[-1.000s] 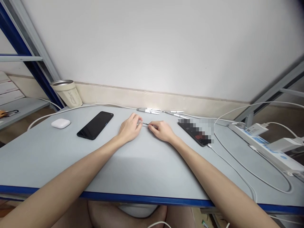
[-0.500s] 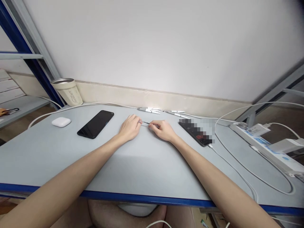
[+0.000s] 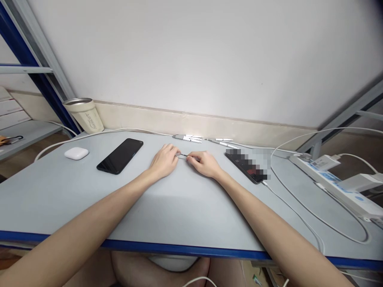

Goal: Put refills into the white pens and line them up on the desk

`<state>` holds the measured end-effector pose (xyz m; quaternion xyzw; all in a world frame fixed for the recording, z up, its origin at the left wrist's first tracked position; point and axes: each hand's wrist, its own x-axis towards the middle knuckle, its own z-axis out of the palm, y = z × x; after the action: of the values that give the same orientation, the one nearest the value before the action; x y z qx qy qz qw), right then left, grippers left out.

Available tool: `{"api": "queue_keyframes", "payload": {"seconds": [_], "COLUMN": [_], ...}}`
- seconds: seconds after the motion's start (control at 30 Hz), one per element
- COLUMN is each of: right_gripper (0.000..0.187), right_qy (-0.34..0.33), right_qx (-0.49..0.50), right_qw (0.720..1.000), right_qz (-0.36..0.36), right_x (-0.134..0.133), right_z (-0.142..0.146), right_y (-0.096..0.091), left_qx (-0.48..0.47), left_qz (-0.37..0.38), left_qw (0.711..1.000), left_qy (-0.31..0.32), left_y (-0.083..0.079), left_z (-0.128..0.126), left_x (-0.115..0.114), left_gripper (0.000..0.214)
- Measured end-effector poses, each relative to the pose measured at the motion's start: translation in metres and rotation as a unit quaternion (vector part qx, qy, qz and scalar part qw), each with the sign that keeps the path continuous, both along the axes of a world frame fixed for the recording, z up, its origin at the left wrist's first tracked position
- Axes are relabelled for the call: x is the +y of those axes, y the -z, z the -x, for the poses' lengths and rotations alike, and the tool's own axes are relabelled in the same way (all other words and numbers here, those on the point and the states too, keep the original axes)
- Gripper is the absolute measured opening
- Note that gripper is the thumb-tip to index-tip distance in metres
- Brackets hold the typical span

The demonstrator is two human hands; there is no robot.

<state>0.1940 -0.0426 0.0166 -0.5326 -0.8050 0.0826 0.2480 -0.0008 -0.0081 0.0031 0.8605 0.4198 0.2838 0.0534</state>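
Both of my hands rest near the middle of the grey desk, with a thin pen [image 3: 182, 154] spanning the small gap between them. The fingers of my left hand [image 3: 164, 160] are closed on one end of it. On the other end, my right hand [image 3: 205, 162] pinches with thumb and forefinger. Only a short silvery and dark stretch of the pen shows; its ends are hidden in my fingers. Just behind my hands lie several white pens [image 3: 191, 138] in a loose group, and more pens [image 3: 224, 142] lie to their right.
A black phone [image 3: 120, 156] and a white earbud case [image 3: 76, 153] lie left, before a cream cup [image 3: 85, 115]. Right are a partly blurred charging phone [image 3: 245, 167], a white power strip [image 3: 338, 185] and looping cables [image 3: 299, 215]. The desk's blue front edge [image 3: 185, 250] runs beneath my forearms.
My hands keep nearly the same place and grip. Slightly more of the dark part of the pen shows between them. The view has shifted very slightly.
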Motion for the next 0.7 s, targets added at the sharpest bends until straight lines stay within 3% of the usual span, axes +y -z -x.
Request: {"api": "queue_keyframes", "payload": {"seconds": [0.7], "right_gripper": [0.03], "right_qy": [0.013], "right_qx": [-0.013], "right_qw": [1.0], "right_qz": [0.0], "right_x": [-0.0016], "right_z": [0.001], "right_y": [-0.0014], "left_qx": [-0.028], "left_qz": [-0.022], "left_qw": [0.999], "left_qy": [0.031], "left_y": [-0.0061], "left_z": [-0.002], "left_x": [-0.0062], "left_gripper": [0.017]}}
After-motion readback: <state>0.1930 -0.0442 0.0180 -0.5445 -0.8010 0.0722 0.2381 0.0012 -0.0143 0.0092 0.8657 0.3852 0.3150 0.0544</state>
